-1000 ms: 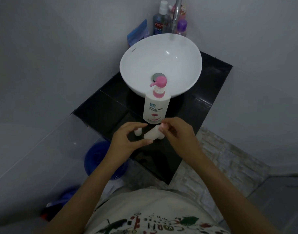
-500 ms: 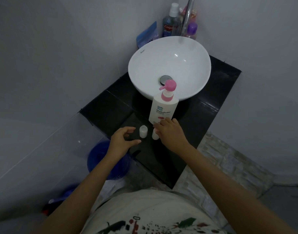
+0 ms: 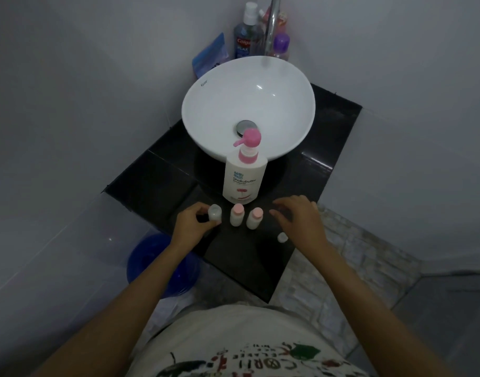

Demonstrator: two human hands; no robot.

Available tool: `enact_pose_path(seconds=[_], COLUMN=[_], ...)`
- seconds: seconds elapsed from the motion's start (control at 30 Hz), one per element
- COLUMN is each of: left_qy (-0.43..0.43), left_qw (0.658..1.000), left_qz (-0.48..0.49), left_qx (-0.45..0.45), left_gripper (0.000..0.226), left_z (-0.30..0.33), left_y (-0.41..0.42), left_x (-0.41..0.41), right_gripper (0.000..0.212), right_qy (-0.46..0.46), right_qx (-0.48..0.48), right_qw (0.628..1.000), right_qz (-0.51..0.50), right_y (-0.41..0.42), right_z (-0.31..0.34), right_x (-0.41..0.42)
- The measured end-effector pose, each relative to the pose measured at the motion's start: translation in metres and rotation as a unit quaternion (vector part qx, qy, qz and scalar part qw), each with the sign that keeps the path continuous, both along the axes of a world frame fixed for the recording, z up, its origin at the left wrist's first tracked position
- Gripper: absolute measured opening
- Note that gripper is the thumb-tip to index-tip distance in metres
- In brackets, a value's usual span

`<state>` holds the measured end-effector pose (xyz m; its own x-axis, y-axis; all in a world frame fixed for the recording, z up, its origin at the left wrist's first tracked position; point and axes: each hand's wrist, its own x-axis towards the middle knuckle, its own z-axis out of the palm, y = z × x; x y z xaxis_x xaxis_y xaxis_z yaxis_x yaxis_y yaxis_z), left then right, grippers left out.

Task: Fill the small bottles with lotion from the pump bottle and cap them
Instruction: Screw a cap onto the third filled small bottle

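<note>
Small translucent white plastic bottles stand in a row on the black glossy table, centre of the frame, just below the tall white pump bottle with pink pump head [image 3: 245,178]. Two carry pink caps: middle bottle [image 3: 236,215] and right bottle [image 3: 254,218]. Leftmost bottle [image 3: 214,213] shows a pale whitish top; whether that is a cap or an open mouth, cannot tell. A small white round cap [image 3: 282,237] lies loose on the table, lower right of the row, just beside the right wrist.

Left hand [image 3: 191,225]: fingers and thumb curled round the leftmost bottle, gripping it at the side. Right hand [image 3: 298,217]: fingers spread and loosely bent, hovering right of the row, holding nothing.

White round ceramic basin [image 3: 206,110] sits upper centre; toiletry bottles behind it at top of frame (one labelled as mouthwash). Blue plastic bucket [image 3: 151,265] on the floor, lower left.

Judgement: two bottles look done; the leftmost seems the one in hand. If uncapped, steady it upright with the left hand, bring its mouth directly under the pink spout, press the pump slowly with the right. Short strokes — narrow mouth, lotion will smear over the rim otherwise. Then fetch the loose cap and twist it on while the left hand keeps the bottle from turning.
</note>
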<state>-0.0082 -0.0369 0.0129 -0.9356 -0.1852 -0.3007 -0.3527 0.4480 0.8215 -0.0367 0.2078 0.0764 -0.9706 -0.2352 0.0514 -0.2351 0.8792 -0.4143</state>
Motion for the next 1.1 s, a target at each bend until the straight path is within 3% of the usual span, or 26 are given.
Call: enact_pose_path(seconds=[0.23, 0.57, 0.63, 0.7, 0.8, 0.87, 1.1], left_qy=[0.043, 0.081, 0.086, 0.083, 0.074, 0.076, 0.075], left_qw=[0.995, 0.968, 0.964, 0.960, 0.956, 0.956, 0.946], left_qz=[0.067, 0.086, 0.075, 0.059, 0.032, 0.008, -0.034], left_qx=[0.060, 0.221, 0.242, 0.261, 0.282, 0.282, 0.314], left_gripper=[0.032, 0.031, 0.028, 0.028, 0.032, 0.026, 0.033], left_z=[0.014, 0.081, 0.092, 0.100, 0.107, 0.111, 0.120], left_y=[-0.005, 0.007, 0.009, 0.010, 0.013, 0.016, 0.030], left_x=[0.018, 0.049, 0.054, 0.057, 0.061, 0.062, 0.059], right_gripper=[0.035, 0.019, 0.018, 0.015, 0.018, 0.021, 0.027], right_qy=[-0.160, -0.196, -0.198, -0.217, -0.248, -0.250, -0.220], right_qx=[0.044, 0.141, 0.093, -0.033, -0.274, -0.382, -0.394], right_qw=[0.985, 0.970, 0.975, 0.972, 0.925, 0.888, 0.890], right_qz=[-0.049, -0.010, -0.038, -0.082, -0.092, -0.046, 0.062], right_y=[0.027, 0.013, 0.010, 0.007, -0.002, -0.007, -0.009], right_z=[-0.035, -0.059, -0.051, -0.029, 0.027, 0.063, 0.102], right_x=[0.008, 0.010, 0.011, 0.012, 0.016, 0.022, 0.033])
